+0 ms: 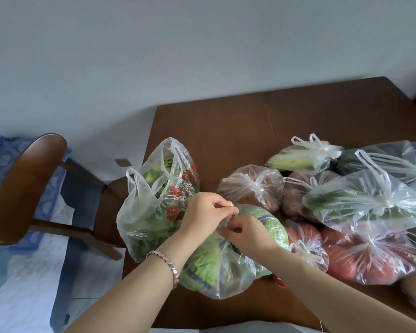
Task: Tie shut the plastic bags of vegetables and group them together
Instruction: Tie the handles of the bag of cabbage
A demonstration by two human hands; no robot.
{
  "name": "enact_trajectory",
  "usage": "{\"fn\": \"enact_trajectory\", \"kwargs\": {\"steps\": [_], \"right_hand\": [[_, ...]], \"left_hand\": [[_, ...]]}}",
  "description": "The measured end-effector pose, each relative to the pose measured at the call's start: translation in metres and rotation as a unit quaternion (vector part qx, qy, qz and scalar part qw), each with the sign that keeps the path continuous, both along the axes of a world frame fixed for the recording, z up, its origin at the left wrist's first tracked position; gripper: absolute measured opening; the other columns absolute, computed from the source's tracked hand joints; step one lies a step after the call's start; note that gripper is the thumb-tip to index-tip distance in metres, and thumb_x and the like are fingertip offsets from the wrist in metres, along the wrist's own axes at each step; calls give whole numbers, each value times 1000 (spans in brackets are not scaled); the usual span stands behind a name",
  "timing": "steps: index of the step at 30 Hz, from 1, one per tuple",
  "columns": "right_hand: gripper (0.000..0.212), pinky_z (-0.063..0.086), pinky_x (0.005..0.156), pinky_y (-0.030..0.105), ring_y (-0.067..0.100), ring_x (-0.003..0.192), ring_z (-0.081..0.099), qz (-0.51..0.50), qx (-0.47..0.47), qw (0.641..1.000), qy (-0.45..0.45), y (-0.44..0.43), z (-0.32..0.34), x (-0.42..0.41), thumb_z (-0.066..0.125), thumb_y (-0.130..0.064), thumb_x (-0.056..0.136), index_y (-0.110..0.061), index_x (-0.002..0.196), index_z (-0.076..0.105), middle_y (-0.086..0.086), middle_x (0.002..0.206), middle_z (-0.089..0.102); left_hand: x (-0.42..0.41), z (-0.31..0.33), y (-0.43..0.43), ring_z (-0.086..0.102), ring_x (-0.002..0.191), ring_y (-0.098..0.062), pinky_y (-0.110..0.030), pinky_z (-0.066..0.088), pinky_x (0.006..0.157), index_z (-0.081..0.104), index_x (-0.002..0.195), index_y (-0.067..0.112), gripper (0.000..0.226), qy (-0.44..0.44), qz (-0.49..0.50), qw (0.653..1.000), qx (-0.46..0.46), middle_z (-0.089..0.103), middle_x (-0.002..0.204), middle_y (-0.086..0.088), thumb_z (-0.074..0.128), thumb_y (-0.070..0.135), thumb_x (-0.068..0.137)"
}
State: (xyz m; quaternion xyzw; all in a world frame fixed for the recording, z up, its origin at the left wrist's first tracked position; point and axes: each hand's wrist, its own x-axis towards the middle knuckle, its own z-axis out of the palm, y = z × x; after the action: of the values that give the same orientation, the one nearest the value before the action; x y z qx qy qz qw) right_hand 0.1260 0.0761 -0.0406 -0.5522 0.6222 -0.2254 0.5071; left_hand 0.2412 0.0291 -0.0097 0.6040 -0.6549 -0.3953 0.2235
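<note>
Cabbage bag (214, 263) sits at the near-left part of the counter (226, 131), clear plastic w/ a green leafy head inside. Both hands work its handles above the bag: left hand (202, 215) pinched shut on a twisted handle strip, right hand (245, 233) pinched on the other strip, the two touching at the knot point. Bracelet (168, 265) on the left wrist.

Just left of it, touching, the open greens bag (154, 200) stands upright at the counter's left edge, handles loose & mouth gaping, leafy greens inside plus a red-printed wrapper.

To the right, a cluster of knotted bags packed close: brown-veg bag (250, 186), contents hard to name; corn bag (303, 157) further back; long-greens bag (360, 203); dark-veg bag (389, 159) at far right; tomato bag (370, 258) & a smaller red-veg bag (305, 243) nearer the front.

Counter is dark brown wood, bare at the back. Wooden chair (27, 186) to the left, blue patterned cloth (15, 150) behind it, pale wall (178, 44) beyond.
</note>
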Motion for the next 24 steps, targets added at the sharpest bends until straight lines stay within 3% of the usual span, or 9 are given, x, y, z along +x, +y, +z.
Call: {"fn": "enact_trajectory", "kwargs": {"steps": [3,6,9,11,15,19,24], "right_hand": [[33,27,39,13,5,36,33,-51,39,997,-53,-2,0,-1,58,-19,89,2,63,60,1,46,43],[30,35,41,11,-1,33,41,-84,79,989,-95,-5,3,-4,53,-12,89,-13,62,64,-10,42,52],[24,44,55,19,1,44,47,-94,96,984,-113,-8,3,-3,51,-10,89,-4,76,70,-3,60,59],[24,47,58,20,3,48,50,-97,94,984,-116,-8,0,-4,54,-13,90,-4,74,70,-1,61,58],[26,48,64,28,13,57,52,-105,69,985,-117,-5,-3,-6,60,-18,88,0,72,70,3,59,57],[24,52,68,35,17,59,55,-134,49,983,-114,-3,-5,-3,66,-19,84,1,71,71,8,61,62],[18,46,57,23,9,53,54,-118,-77,990,1,7,-8,4,65,-20,84,-12,69,72,0,58,64]], "left_hand": [[8,-4,2,53,54,3,-6,39,52,63,67,15,20,-56,17,998,-10,60,61,11,77,29,72],[14,-7,12,64,80,-3,-6,47,71,71,101,15,22,-35,-69,996,33,72,90,5,68,26,82],[17,-7,16,67,79,-4,-17,53,77,75,94,14,14,9,-77,996,38,75,88,-3,68,18,82],[19,-9,15,65,74,1,-12,51,72,76,92,13,14,26,-76,996,37,73,80,1,70,16,80],[25,-14,17,62,71,11,-5,47,71,75,95,11,19,16,-81,996,41,68,79,8,73,16,77],[31,-17,17,61,68,1,-5,46,64,76,89,12,14,-29,-69,996,50,70,77,2,74,17,77],[28,-20,16,59,79,-3,-13,46,72,73,98,18,16,-47,-103,991,76,60,78,16,65,23,85]]}}
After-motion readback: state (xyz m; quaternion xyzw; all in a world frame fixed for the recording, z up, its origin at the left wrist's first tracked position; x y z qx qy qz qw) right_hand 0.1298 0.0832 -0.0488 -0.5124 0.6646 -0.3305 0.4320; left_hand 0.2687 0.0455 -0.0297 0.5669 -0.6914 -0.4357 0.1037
